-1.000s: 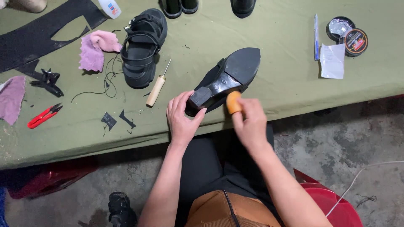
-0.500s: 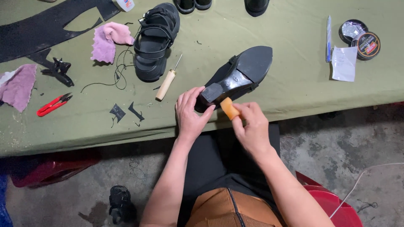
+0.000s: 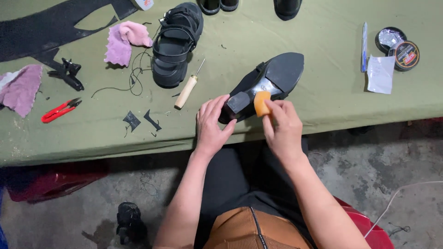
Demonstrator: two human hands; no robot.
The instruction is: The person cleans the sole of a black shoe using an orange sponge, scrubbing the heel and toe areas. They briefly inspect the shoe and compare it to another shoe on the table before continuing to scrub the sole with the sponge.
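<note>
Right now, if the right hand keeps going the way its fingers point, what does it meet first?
The right hand points up and slightly left, holding an orange sponge that already seems to touch the shoe sole near the heel. So the shoe comes first; actual contact is hard to confirm from above.

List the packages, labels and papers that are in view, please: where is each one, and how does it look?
Round tin: far right of the table, open, black with silvery inside.
Tin lid: leaning on the tin, round, black with an orange and red label.
Paper slip: beside the lid, white, rectangular.
Bottle: top edge, white, cut off by the frame.
</note>
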